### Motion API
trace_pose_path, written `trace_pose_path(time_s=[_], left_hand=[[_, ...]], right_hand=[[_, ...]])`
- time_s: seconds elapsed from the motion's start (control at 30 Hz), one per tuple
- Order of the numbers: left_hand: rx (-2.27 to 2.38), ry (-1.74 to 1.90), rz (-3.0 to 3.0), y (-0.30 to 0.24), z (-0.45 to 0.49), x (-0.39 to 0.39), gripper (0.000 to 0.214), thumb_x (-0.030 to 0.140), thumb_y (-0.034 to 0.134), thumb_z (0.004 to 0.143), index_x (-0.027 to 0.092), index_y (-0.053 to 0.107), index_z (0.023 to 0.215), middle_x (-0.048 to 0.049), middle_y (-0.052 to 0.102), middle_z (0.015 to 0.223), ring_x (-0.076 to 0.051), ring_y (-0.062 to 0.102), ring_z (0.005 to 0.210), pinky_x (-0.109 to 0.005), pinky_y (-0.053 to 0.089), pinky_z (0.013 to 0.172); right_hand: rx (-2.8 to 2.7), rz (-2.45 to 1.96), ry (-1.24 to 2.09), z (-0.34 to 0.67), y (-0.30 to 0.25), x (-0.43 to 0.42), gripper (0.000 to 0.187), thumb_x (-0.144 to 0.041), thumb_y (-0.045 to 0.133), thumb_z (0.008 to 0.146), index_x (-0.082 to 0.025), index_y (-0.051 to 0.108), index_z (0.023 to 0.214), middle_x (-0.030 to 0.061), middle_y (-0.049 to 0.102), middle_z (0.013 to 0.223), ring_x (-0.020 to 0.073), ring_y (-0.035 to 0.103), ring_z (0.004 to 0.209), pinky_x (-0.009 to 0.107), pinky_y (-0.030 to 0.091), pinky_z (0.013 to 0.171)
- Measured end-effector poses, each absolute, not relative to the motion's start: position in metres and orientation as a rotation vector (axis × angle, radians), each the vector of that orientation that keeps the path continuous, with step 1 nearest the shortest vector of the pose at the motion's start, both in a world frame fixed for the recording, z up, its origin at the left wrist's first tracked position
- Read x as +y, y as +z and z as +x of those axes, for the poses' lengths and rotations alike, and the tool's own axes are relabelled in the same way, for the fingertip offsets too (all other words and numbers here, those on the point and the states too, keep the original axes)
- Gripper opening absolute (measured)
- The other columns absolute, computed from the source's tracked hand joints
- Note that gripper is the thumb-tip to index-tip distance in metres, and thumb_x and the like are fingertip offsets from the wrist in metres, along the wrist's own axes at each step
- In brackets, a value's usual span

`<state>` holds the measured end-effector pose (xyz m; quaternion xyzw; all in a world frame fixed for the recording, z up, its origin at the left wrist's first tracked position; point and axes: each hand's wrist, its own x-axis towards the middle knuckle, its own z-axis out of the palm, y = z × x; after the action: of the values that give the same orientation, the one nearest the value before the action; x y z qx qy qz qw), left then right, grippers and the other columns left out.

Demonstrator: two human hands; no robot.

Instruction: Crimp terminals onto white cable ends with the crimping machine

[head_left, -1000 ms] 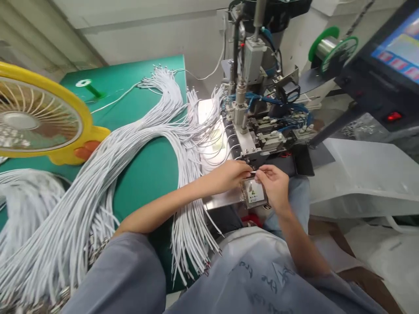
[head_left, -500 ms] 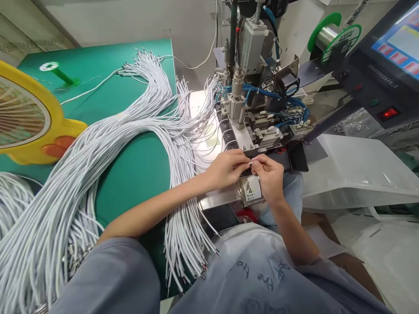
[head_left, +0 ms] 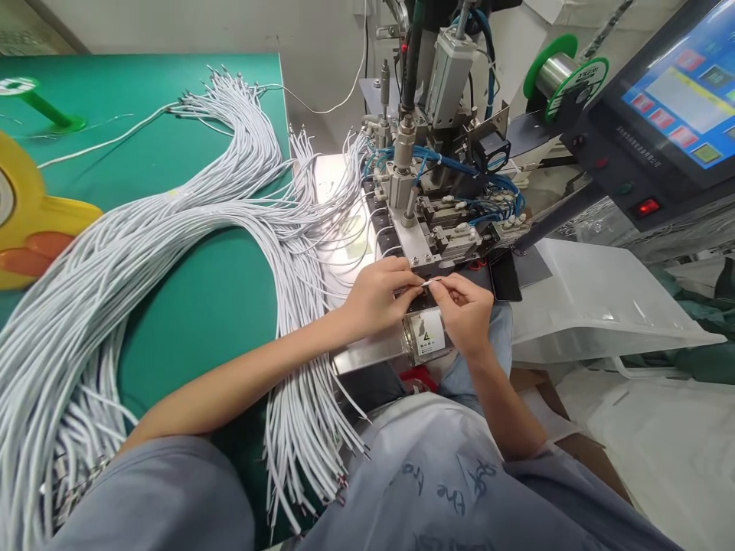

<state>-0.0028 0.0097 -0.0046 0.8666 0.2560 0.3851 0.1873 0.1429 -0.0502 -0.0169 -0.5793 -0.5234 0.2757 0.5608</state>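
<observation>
One thin white wire (head_left: 432,282) is pinched between the fingertips of the left hand (head_left: 382,295) and the right hand (head_left: 465,310); both hands are closed on it, right at the front of the machine (head_left: 428,237); whether its end is in the little slot yet cannot be told. A very big bunch of white wires (head_left: 172,245) is spread over the green table (head_left: 223,306) beside the machine; so most of the work looks left to do; no finished wires can be made out in the white bag (head_left: 586,306) on the right.
</observation>
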Motion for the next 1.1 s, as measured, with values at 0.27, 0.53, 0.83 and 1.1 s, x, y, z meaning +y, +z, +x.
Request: trace_pose_path(time_s=[0.27,0.53,0.83,1.1], left_hand=[[0.784,1.202,2.378,-0.011,-0.001,0.011,0.013,0.017,0.062,0.078,0.015,0.062,0.065,0.0009,0.053,0.060,-0.011,0.047,0.059,-0.023,0.036,0.054],[0.766,1.215,2.159,-0.011,0.002,0.006,0.019,0.015,0.065,0.074,0.015,0.055,0.058,0.0039,0.048,0.055,-0.008,0.044,0.055,-0.021,0.032,0.051],[0.800,1.189,2.380,-0.018,0.001,0.007,0.019,0.017,0.059,0.079,0.016,0.059,0.060,0.0016,0.053,0.057,-0.010,0.043,0.056,-0.024,0.033,0.052],[0.784,1.239,2.356,-0.018,0.001,0.005,0.014,0.018,0.061,0.079,0.016,0.062,0.065,0.0010,0.057,0.060,-0.009,0.048,0.057,-0.022,0.037,0.053]], right_hand=[[-1.195,-1.427,0.724,0.141,-0.010,-0.052,0.016,-0.028,0.060,0.076,-0.015,0.069,0.072,-0.0016,0.051,0.058,0.0074,0.038,0.048,0.023,0.030,0.044],[-1.027,-1.264,0.793,0.129,-0.023,-0.048,0.017,-0.028,0.061,0.075,-0.016,0.065,0.063,-0.0030,0.048,0.055,0.0089,0.041,0.052,0.024,0.034,0.049],[-1.255,-1.266,0.966,0.156,-0.019,-0.043,0.016,-0.026,0.064,0.073,-0.016,0.064,0.061,-0.0043,0.041,0.051,0.0072,0.033,0.048,0.024,0.028,0.046],[-1.009,-1.251,0.904,0.137,-0.024,-0.046,0.021,-0.031,0.061,0.075,-0.015,0.061,0.061,-0.0035,0.043,0.052,0.0062,0.031,0.046,0.023,0.028,0.045]])
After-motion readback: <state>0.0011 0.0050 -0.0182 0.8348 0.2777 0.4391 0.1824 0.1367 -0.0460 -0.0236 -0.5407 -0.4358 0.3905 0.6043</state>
